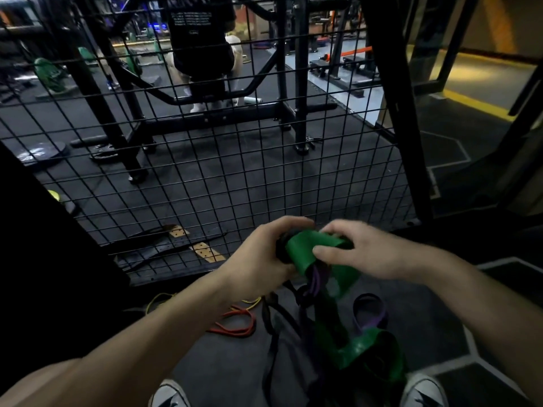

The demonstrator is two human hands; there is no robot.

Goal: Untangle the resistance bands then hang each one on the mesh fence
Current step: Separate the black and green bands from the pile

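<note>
The black mesh fence (235, 177) stands just beyond the fingertips of both hands, with no band on it. Below the fingers a tangle hangs toward the floor: one wide green band (311, 245), one purple band (316, 282) and one black band (271, 342), while one red band (238, 326) and one yellow band (160, 299) lie on the floor beneath the left forearm. The left hand (258, 259) has its fingers curled around the bunched top, and the right hand (361, 252) pinches the green band's top fold between thumb and fingers.

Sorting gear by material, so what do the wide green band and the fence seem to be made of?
Green band: seems matte rubber or latex; it folds flat and limp where the left hand and right hand grip it. Mesh fence: seems thin metal wire with a black coating, in a rigid square grid.
</note>
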